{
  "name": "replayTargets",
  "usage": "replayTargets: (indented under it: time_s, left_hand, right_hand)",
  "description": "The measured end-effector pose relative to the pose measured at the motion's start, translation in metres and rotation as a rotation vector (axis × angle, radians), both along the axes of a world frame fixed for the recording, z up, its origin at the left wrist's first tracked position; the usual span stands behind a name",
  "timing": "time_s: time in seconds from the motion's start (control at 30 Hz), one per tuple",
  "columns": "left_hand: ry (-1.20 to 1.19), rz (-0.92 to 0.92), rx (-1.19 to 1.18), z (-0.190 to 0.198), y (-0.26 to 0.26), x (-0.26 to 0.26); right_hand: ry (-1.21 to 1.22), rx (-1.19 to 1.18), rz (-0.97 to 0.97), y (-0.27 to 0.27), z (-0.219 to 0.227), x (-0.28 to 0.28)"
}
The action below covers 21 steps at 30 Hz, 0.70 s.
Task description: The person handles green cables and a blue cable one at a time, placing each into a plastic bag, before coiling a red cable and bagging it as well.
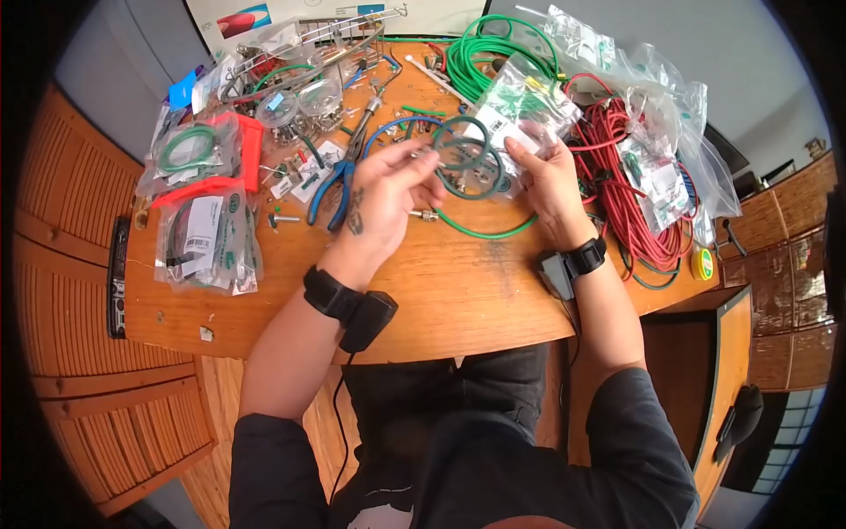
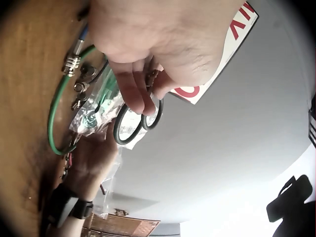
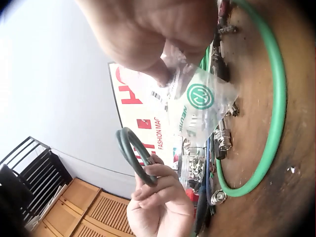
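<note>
A coiled dark green cable hangs from my left hand, whose fingers and thumb pinch it; in the right wrist view the loops rise from those fingertips. My right hand grips a clear plastic bag with a white label, its thumb over the bag's near edge. Green printing shows on the bag in the right wrist view. Beneath the hands, a bright green cable with a metal connector curves on the table.
Blue-handled pliers lie left of the left hand. Further left are bagged cables and a red tray. Round clear containers and a wire rack stand behind. Red cable coils lie at the right, a green coil at the back.
</note>
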<state>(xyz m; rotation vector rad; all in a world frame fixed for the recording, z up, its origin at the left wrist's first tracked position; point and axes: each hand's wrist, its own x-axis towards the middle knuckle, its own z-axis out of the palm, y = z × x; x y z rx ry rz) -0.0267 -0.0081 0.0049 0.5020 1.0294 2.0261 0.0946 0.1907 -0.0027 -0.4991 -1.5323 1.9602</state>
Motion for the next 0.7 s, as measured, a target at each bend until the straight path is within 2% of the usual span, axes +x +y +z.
replayTargets:
  time_s: [0.1, 0.13, 0.27, 0.33, 0.47, 0.7]
  left_hand:
    - [-0.042, 0.015, 0.037, -0.004, -0.001, -0.009]
    - [-0.039, 0.013, 0.041, -0.003, -0.001, -0.009]
    - [-0.05, 0.019, 0.028, -0.002, -0.001, -0.007]
    - [-0.028, -0.035, 0.001, 0.0, -0.001, -0.004]
    - [0.026, -0.186, -0.103, -0.009, 0.001, -0.002]
    - [0.038, -0.051, -0.178, -0.004, 0.003, 0.001]
  right_hand:
    - [-0.027, 0.005, -0.069, -0.016, 0.014, 0.001]
    - [0.011, -0.056, -0.02, -0.006, 0.002, -0.001]
    - [0.029, -0.067, -0.047, -0.004, -0.003, -0.001]
    - [0.119, -0.009, -0.063, -0.004, -0.005, -0.002]
    - [0.113, 0.005, -0.054, -0.013, 0.001, -0.001]
    - [0.153, -0.037, 0.0, -0.016, 0.004, 0.003]
